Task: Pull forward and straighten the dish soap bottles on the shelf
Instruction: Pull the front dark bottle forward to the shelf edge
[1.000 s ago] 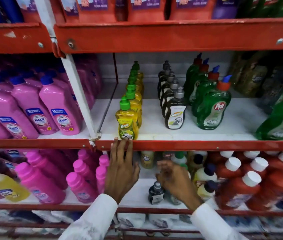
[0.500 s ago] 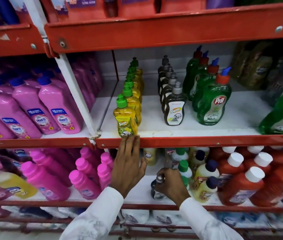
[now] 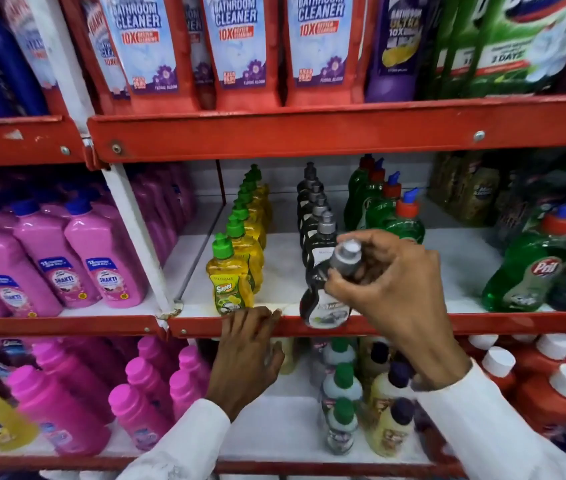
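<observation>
I hold the black dish soap bottle (image 3: 324, 299) at the middle of the frame, tipped over the red shelf edge (image 3: 482, 323), so it joins the black row (image 3: 312, 209). My right hand (image 3: 392, 292) is closed around its neck. My left hand (image 3: 247, 358) lies flat and open, fingertips touching the edge, probably to steady me.

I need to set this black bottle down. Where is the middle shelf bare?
Bare white shelf lies between the yellow row and the black row. A wider bare patch lies between the Pril row and the lone Pril bottle. The lower shelf is crowded. The right hand holds the black bottle at the front edge.
</observation>
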`<action>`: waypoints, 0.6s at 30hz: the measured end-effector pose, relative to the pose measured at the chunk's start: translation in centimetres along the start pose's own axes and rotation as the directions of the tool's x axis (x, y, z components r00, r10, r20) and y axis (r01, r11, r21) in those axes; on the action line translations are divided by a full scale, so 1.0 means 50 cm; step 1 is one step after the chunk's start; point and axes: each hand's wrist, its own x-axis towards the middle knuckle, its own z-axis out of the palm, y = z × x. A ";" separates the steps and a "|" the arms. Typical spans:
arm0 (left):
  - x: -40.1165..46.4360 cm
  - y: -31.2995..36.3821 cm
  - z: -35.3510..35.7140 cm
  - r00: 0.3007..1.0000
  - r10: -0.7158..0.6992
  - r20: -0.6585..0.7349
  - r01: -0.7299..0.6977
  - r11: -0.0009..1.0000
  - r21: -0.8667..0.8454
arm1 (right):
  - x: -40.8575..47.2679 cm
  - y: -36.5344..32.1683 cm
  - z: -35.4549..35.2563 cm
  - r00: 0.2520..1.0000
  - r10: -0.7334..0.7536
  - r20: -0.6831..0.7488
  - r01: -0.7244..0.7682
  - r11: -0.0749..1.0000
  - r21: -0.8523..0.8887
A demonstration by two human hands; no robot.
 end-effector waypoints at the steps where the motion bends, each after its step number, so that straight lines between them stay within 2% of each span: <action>1: 0.004 0.003 0.000 1.000 0.004 0.002 -0.004 1.000 -0.002 | 0.019 -0.002 -0.004 1.000 -0.007 -0.011 0.007 1.000 -0.004; 6: 0.004 0.011 -0.002 1.000 -0.011 -0.003 0.011 1.000 -0.008 | 0.099 0.017 0.010 1.000 -0.002 0.018 0.004 0.995 -0.103; 11: 0.007 0.021 -0.011 0.999 -0.051 -0.002 0.051 0.997 -0.051 | 0.141 0.054 0.046 0.987 0.100 0.124 -0.076 0.980 -0.185; 14: 0.010 0.028 -0.015 0.998 -0.065 0.003 0.065 0.996 -0.069 | 0.144 0.078 0.063 0.978 0.127 0.165 -0.096 0.978 -0.186; 18: 0.005 0.034 -0.015 0.996 -0.087 0.023 0.089 0.992 -0.093 | 0.145 0.099 0.074 0.983 0.121 0.136 -0.101 0.983 -0.151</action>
